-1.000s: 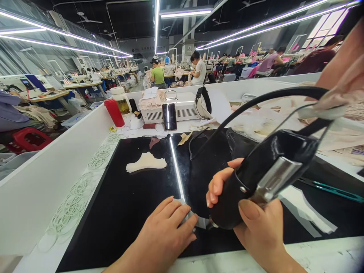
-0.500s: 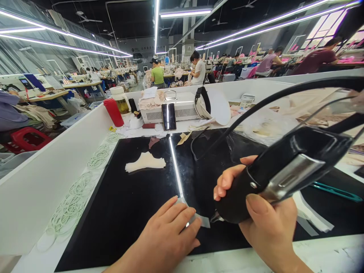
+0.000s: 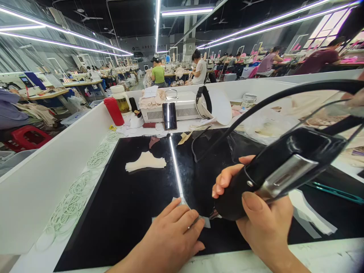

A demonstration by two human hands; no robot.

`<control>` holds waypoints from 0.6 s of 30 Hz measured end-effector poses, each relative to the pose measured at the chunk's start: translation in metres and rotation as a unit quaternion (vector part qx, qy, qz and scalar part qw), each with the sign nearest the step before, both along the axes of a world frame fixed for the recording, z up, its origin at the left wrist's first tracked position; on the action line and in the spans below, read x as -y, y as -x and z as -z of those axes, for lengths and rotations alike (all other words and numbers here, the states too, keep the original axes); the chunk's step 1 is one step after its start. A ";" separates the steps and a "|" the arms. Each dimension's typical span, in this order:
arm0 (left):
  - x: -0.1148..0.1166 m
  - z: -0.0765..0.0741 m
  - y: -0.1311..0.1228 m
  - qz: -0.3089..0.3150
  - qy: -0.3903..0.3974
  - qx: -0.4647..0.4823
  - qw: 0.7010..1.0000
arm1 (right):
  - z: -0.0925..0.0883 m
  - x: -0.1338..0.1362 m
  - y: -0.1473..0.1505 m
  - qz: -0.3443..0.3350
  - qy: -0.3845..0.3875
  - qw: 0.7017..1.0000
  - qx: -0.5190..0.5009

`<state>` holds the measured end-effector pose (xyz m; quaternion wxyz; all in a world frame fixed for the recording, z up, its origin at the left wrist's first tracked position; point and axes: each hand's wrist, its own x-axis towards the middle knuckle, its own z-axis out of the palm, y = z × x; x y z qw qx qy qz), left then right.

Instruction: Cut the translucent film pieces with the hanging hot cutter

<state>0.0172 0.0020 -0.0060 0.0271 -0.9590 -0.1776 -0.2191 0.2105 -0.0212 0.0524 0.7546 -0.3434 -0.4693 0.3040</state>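
My right hand [image 3: 264,218] is wrapped around a black corded hand tool [image 3: 233,201] with a silver metal plate on its side. Its small metal tip points down at the right end of a thin translucent grey piece [image 3: 207,222]; whether it touches is too fine to tell. My left hand [image 3: 176,233] lies flat over that piece, fingers stretched, pressing it on the glossy black mat [image 3: 122,208] and hiding most of it. Farther left on the mat rests a cream shaped stack of cut fabric [image 3: 146,161]. White and translucent strips [image 3: 313,214] lie right of my right hand.
A teal slender tool [image 3: 335,192] lies at the mat's right. Pale green loops [image 3: 71,201] line the left wall. Behind the mat stand a phone [image 3: 170,116], a white vented box [image 3: 186,111], and a red cup [image 3: 113,112]. A black cable [image 3: 273,102] arcs over the right side.
The tool and my right hand have shifted slightly left. My left hand has slid a little to the right, and more of the translucent piece's left edge shows.
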 end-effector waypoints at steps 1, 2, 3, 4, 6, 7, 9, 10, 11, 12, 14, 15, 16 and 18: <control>0.000 0.000 0.000 0.000 0.000 0.001 1.000 | 0.000 0.000 0.000 0.001 0.002 1.000 0.000; 0.000 0.000 -0.001 -0.001 0.001 0.002 1.000 | 0.001 0.000 0.000 0.001 0.005 1.000 0.001; 0.001 -0.001 -0.001 -0.001 0.002 0.003 1.000 | 0.001 0.001 0.001 0.001 0.007 1.000 0.003; 0.001 -0.001 -0.001 -0.002 0.003 0.004 1.000 | 0.001 0.001 0.001 0.002 0.007 1.000 0.007; 0.002 -0.002 -0.002 -0.002 0.005 0.005 1.000 | 0.002 0.001 0.001 0.006 0.005 1.000 0.017; 0.002 -0.003 -0.002 -0.001 0.005 0.008 1.000 | 0.002 0.001 0.001 0.006 0.005 1.000 0.021; 0.002 -0.003 -0.003 -0.002 0.004 0.011 1.000 | 0.002 0.001 0.001 0.005 0.006 1.000 0.024; 0.001 -0.003 -0.003 -0.002 0.004 0.011 1.000 | 0.001 0.001 0.000 0.003 0.008 1.000 0.024; 0.000 -0.002 -0.004 -0.003 0.005 0.010 1.000 | 0.001 0.001 0.000 0.001 0.009 1.000 0.023; 0.000 -0.001 -0.004 -0.003 0.006 0.007 1.000 | 0.001 0.002 -0.001 0.000 0.010 1.000 0.020; -0.002 0.000 -0.005 -0.001 0.008 0.002 1.000 | 0.000 0.003 -0.002 -0.002 0.009 1.000 0.014; -0.003 0.001 -0.005 0.000 0.008 0.001 1.000 | 0.000 0.004 -0.003 -0.007 0.007 1.000 0.012; -0.004 0.002 -0.005 0.001 0.008 0.002 1.000 | 0.000 0.005 -0.003 -0.013 0.005 1.000 0.011; -0.005 0.003 -0.006 0.001 0.007 0.004 1.000 | 0.001 0.007 -0.002 -0.020 0.008 1.000 0.011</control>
